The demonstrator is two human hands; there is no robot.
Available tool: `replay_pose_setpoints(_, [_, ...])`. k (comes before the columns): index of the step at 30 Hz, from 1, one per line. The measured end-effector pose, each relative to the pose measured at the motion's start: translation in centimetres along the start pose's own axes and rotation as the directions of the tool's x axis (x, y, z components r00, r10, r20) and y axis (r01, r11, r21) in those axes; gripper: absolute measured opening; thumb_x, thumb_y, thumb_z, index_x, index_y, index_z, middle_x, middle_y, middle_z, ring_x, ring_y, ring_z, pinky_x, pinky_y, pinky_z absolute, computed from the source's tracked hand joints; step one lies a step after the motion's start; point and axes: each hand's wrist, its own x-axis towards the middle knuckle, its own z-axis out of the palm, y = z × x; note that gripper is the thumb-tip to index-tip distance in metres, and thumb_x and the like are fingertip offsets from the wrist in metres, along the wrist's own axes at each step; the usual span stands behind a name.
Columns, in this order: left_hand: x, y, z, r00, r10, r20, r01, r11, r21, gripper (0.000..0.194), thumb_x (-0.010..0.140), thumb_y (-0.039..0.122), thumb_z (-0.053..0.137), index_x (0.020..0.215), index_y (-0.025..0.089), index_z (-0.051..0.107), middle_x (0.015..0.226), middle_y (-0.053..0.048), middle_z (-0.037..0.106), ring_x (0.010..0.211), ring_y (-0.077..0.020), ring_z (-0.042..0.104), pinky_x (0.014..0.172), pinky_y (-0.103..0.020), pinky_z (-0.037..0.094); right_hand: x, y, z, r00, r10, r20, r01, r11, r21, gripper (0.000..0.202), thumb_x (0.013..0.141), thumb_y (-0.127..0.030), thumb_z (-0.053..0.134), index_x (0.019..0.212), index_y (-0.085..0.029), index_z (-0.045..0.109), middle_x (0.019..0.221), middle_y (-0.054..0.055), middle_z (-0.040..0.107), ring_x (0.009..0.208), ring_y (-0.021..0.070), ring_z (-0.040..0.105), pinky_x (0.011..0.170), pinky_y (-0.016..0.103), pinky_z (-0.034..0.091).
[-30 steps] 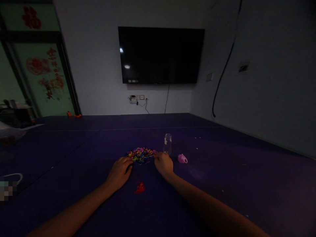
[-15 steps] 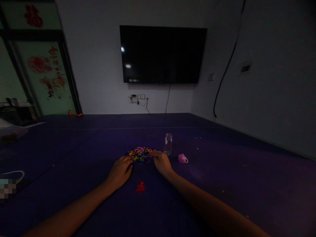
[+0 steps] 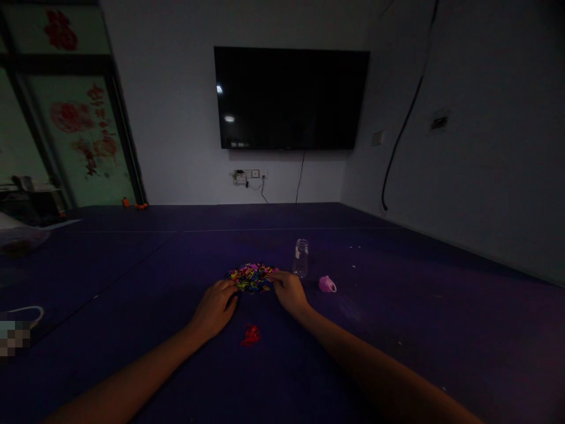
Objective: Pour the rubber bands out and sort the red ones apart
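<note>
A heap of small multicoloured bands [image 3: 252, 278], looking like rubber bands, lies on the dark purple surface. My left hand [image 3: 215, 307] rests at the heap's near left edge, fingers stretched toward it and thumb apart. At its right edge, my right hand [image 3: 290, 292] touches the bands with its fingertips; the other fingers are bent under and partly hidden. No band can be made out in either hand. Nearer to me, between my forearms, is a small bunch of red bands [image 3: 251, 335]. A clear bottle [image 3: 301, 260] stands uncapped just behind my right hand. Right of it lies a pink lid with a loop [image 3: 326, 284].
The purple surface [image 3: 176, 377] runs back to the wall, where a large dark television [image 3: 291, 97] hangs above sockets and cables. A black cable [image 3: 402, 138] hangs on the right wall. Small orange objects [image 3: 140, 206] lie near the door. A plastic bag [image 3: 24, 238] is at far left.
</note>
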Motion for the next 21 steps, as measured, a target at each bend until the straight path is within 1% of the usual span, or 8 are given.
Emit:
replay_pose_setpoints(3, [0.0,0.1,0.0,1.0,-0.002,0.004,0.002,1.0,-0.002,0.023,0.085,0.014,0.046,0.099,0.017,0.064,0.104,-0.009,0.065,0.1,-0.0232,0.058,0.09,-0.039,0.047,-0.3,-0.4,-0.1,0.997,-0.076,0.012,0.077,0.996,-0.034,0.038,0.078,-0.005,0.043,0.096,-0.021,0.072,0.102,0.004,0.071,0.095,0.0172,0.064,0.085,0.028,0.048])
replay_pose_setpoints(5, [0.0,0.1,0.0,1.0,0.0,0.0,0.0,1.0,-0.003,0.024,0.085,0.014,0.047,0.102,0.018,0.063,0.106,-0.009,0.065,0.101,-0.0236,0.058,0.091,-0.04,0.046,-0.7,-0.8,-0.1,0.975,-0.215,0.062,0.219,0.974,-0.062,0.037,0.076,-0.004,0.044,0.094,-0.021,0.071,0.101,0.004,0.07,0.093,0.0163,0.064,0.084,0.027,0.048])
replay_pose_setpoints(6, [0.0,0.2,-0.1,1.0,0.002,-0.003,-0.002,1.0,-0.006,0.024,0.085,0.015,0.047,0.102,0.018,0.063,0.107,-0.009,0.065,0.102,-0.0237,0.058,0.091,-0.04,0.045,-0.9,-1.1,-0.1,0.948,-0.304,0.097,0.312,0.947,-0.075,0.036,0.076,-0.004,0.044,0.093,-0.021,0.07,0.099,0.004,0.07,0.092,0.0162,0.063,0.083,0.027,0.048])
replay_pose_setpoints(10, [-0.1,0.3,-0.3,1.0,-0.002,0.013,0.002,1.0,-0.013,0.022,0.087,0.018,0.045,0.099,0.019,0.064,0.107,-0.009,0.065,0.103,-0.0236,0.058,0.091,-0.04,0.046,-2.0,-2.0,0.1,0.757,-0.607,0.241,0.644,0.756,-0.121,0.027,0.075,-0.007,0.046,0.09,-0.018,0.066,0.088,0.006,0.068,0.081,0.0162,0.062,0.073,0.027,0.048])
replay_pose_setpoints(13, [0.0,0.2,-0.4,0.996,-0.069,0.055,0.068,0.997,0.032,0.024,0.086,0.019,0.045,0.099,0.018,0.065,0.108,-0.009,0.065,0.103,-0.024,0.058,0.089,-0.039,0.046,-2.5,-2.5,0.3,0.639,-0.714,0.286,0.766,0.623,-0.156,0.02,0.079,-0.012,0.045,0.086,-0.017,0.063,0.081,0.006,0.066,0.07,0.0156,0.06,0.062,0.026,0.046])
replay_pose_setpoints(16, [0.1,0.0,-0.4,0.99,-0.125,0.072,0.119,0.99,0.073,0.029,0.088,0.024,0.043,0.108,0.017,0.063,0.114,-0.01,0.064,0.108,-0.0243,0.056,0.093,-0.04,0.044,-2.7,-2.8,0.4,0.558,-0.76,0.332,0.829,0.529,-0.181,0.016,0.081,-0.015,0.044,0.078,-0.017,0.059,0.072,0.004,0.063,0.062,0.0153,0.057,0.055,0.026,0.042])
replay_pose_setpoints(18, [0.2,-0.3,-0.2,0.989,-0.125,0.077,0.119,0.99,0.078,0.035,0.09,0.029,0.039,0.115,0.016,0.06,0.121,-0.01,0.061,0.113,-0.0239,0.053,0.097,-0.04,0.041,-2.7,-3.0,0.4,0.541,-0.765,0.35,0.84,0.507,-0.192,0.015,0.081,-0.015,0.043,0.076,-0.018,0.057,0.07,0.004,0.062,0.061,0.015,0.056,0.053,0.026,0.04])
replay_pose_setpoints(21, [0.5,-0.9,0.3,0.985,-0.123,0.119,0.113,0.989,0.091,0.046,0.092,0.038,0.034,0.126,0.014,0.053,0.133,-0.011,0.053,0.124,-0.025,0.044,0.104,-0.041,0.035,-2.8,-3.1,0.3,0.552,-0.762,0.339,0.833,0.521,-0.186,0.015,0.081,-0.015,0.042,0.079,-0.018,0.057,0.074,0.004,0.063,0.062,0.0144,0.056,0.053,0.025,0.039])
